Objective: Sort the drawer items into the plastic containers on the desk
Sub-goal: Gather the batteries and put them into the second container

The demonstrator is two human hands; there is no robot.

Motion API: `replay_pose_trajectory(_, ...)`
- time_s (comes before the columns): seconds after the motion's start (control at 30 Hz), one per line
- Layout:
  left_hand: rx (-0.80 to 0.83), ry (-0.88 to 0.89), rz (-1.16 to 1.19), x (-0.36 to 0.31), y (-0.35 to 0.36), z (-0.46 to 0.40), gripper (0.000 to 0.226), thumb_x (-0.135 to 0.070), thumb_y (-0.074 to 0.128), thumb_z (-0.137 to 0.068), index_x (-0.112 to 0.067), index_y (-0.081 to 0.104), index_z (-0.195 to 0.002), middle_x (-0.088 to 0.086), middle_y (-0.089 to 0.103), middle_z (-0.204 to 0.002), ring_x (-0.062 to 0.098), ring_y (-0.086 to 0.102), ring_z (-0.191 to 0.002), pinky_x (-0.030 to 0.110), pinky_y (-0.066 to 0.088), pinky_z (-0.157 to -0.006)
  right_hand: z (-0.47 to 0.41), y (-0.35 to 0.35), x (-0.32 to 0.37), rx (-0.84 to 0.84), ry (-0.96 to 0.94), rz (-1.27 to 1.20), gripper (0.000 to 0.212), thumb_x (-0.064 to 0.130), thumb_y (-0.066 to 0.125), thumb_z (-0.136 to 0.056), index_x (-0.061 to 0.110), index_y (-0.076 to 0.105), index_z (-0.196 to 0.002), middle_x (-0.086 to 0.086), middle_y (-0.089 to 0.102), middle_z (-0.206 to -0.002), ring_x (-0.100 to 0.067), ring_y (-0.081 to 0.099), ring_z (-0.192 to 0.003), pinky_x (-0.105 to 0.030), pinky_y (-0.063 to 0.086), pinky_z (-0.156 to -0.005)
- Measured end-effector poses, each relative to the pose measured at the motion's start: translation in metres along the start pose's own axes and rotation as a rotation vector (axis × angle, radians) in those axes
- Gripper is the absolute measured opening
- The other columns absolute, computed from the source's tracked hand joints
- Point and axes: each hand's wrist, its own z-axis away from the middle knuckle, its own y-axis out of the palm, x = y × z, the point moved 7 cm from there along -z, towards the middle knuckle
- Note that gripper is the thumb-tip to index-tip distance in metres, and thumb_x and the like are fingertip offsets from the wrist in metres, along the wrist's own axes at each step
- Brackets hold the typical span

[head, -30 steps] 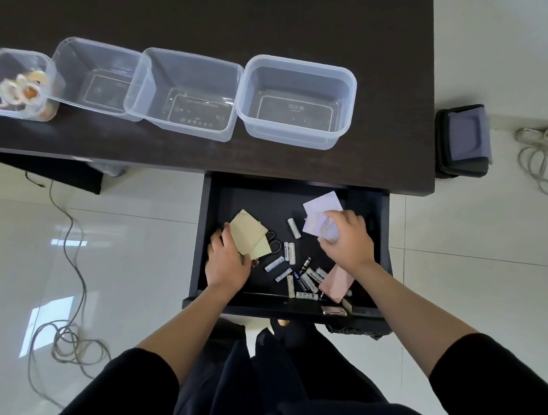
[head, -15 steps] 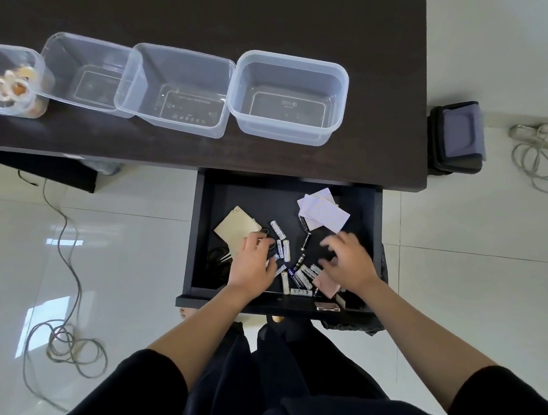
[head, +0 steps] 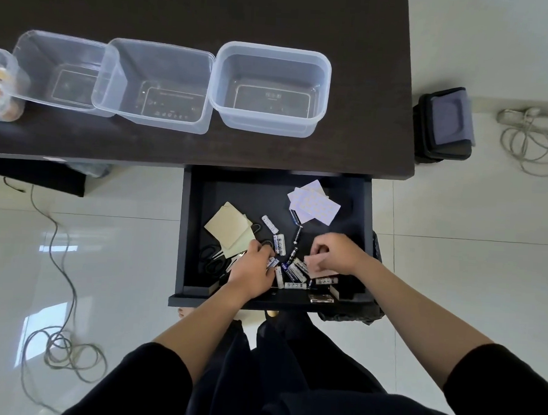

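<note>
Head view: in the open drawer (head: 191,228), both hands work at a heap of batteries (head: 289,269) near its front edge. The left hand (head: 252,267), at the heap's 9 o'clock, has its fingers curled down onto the batteries; whether it actually grips one I cannot tell. The right hand (head: 334,254), at the heap's 3 o'clock, has its fingers bent, fingertips (head: 314,264) touching a pinkish card (head: 321,272). Tan notes (head: 228,225) lie at 10 o'clock, white sticker sheets (head: 314,205) at 1 o'clock. On the desk (head: 198,7), at the drawer's 12 o'clock, stand the plastic containers (head: 272,63).
</note>
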Motion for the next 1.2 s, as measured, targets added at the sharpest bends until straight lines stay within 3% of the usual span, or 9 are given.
replay_pose_trajectory(0.3, -0.009, 0.038, 0.081, 0.004, 0.002, 0.001, 0.024, -0.024, 0.054, -0.085, -0.019, 0.057, -0.108, 0.001, 0.055, -0.111, 0.020, 0.061, -0.099, 0.038, 0.052, -0.083, -0.015, -0.068, 0.023, -0.428, -0.041, -0.309, 0.022, 0.002, 0.066, -0.080, 0.014, 0.068, -0.098, -0.002, 0.061, -0.100, -0.013, 0.054, -0.088, -0.016, 0.040, -0.071)
replay_pose_trajectory(0.43, -0.093, 0.066, 0.091, -0.003, -0.006, -0.001, 0.035, -0.020, 0.054, -0.087, -0.016, 0.051, -0.122, 0.003, 0.043, -0.126, 0.021, 0.053, -0.108, 0.039, 0.052, -0.084, -0.010, -0.085, 0.023, -0.664, -0.055, -0.142, 0.038, -0.007, 0.049, -0.083, 0.010, 0.064, -0.115, -0.011, 0.047, -0.126, -0.023, 0.048, -0.112, -0.022, 0.038, -0.089)
replay_pose_trajectory(0.53, -0.174, 0.056, 0.072, -0.009, -0.019, -0.005, 0.049, -0.016, 0.052, -0.087, -0.015, 0.041, -0.134, 0.007, 0.029, -0.142, 0.024, 0.034, -0.129, 0.040, 0.053, -0.086, -0.003, -0.071, 0.036, -0.749, -0.190, 0.051, 0.030, -0.004, 0.053, -0.080, 0.010, 0.068, -0.101, -0.010, 0.055, -0.118, -0.032, 0.049, -0.106, -0.034, 0.046, -0.081)
replay_pose_trajectory(0.63, -0.118, 0.008, -0.030, -0.012, -0.020, -0.013, 0.061, -0.017, 0.051, -0.087, -0.015, 0.027, -0.143, 0.010, 0.011, -0.154, 0.029, 0.020, -0.139, 0.040, 0.048, -0.096, 0.001, -0.041, 0.047, -0.672, -0.333, 0.148, 0.021, 0.000, 0.058, -0.080, 0.009, 0.069, -0.094, -0.009, 0.064, -0.099, -0.035, 0.056, -0.093, -0.041, 0.053, -0.068)
replay_pose_trajectory(0.77, -0.019, -0.010, -0.135, -0.015, -0.016, -0.021, 0.065, -0.020, 0.053, -0.087, -0.015, 0.024, -0.145, 0.009, 0.000, -0.157, 0.031, 0.015, -0.141, 0.041, 0.041, -0.104, -0.012, -0.001, 0.043, -0.346, -0.297, 0.212, 0.040, 0.003, 0.052, -0.086, 0.011, 0.058, -0.125, -0.005, 0.056, -0.131, -0.027, 0.046, -0.122, -0.043, 0.048, -0.092)
replay_pose_trajectory(0.83, -0.004, 0.010, -0.113, -0.017, -0.015, -0.022, 0.060, -0.019, 0.054, -0.086, -0.015, 0.031, -0.141, 0.007, 0.008, -0.156, 0.031, 0.024, -0.138, 0.042, 0.042, -0.103, -0.019, 0.008, 0.042, -0.255, -0.275, 0.285, 0.050, 0.004, 0.053, -0.086, 0.012, 0.047, -0.136, -0.001, 0.042, -0.146, -0.025, 0.035, -0.132, -0.043, 0.041, -0.103)
replay_pose_trajectory(0.93, 0.024, 0.047, -0.072, -0.020, -0.012, -0.020, 0.052, -0.016, 0.053, -0.086, -0.015, 0.041, -0.136, 0.004, 0.019, -0.152, 0.030, 0.043, -0.127, 0.043, 0.043, -0.100, -0.023, 0.012, 0.041, -0.226, -0.283, 0.362, 0.056, 0.001, 0.052, -0.083, 0.011, 0.044, -0.138, 0.000, 0.034, -0.151, -0.026, 0.033, -0.133, -0.044, 0.039, -0.103)
replay_pose_trajectory(1.03, 0.020, 0.065, -0.043, -0.018, -0.010, -0.016, 0.048, -0.013, 0.050, -0.085, -0.015, 0.046, -0.133, 0.004, 0.031, -0.143, 0.029, 0.049, -0.118, 0.043, 0.045, -0.098, -0.022, 0.014, 0.038, -0.228, -0.290, 0.371, 0.053, 0.000, 0.052, -0.083, 0.011, 0.047, -0.134, -0.002, 0.045, -0.139, -0.026, 0.039, -0.125, -0.042, 0.045, -0.094)
replay_pose_trajectory(1.2, 0.085, 0.094, 0.001, -0.015, -0.001, -0.010, 0.047, -0.012, 0.050, -0.084, -0.015, 0.049, -0.131, 0.008, 0.052, -0.123, 0.027, 0.049, -0.116, 0.041, 0.047, -0.093, -0.013, 0.016, 0.025, -0.231, -0.247, 0.264, 0.028, 0.009, 0.053, -0.086, 0.011, 0.058, -0.113, -0.005, 0.054, -0.110, -0.026, 0.049, -0.110, -0.044, 0.051, -0.077)
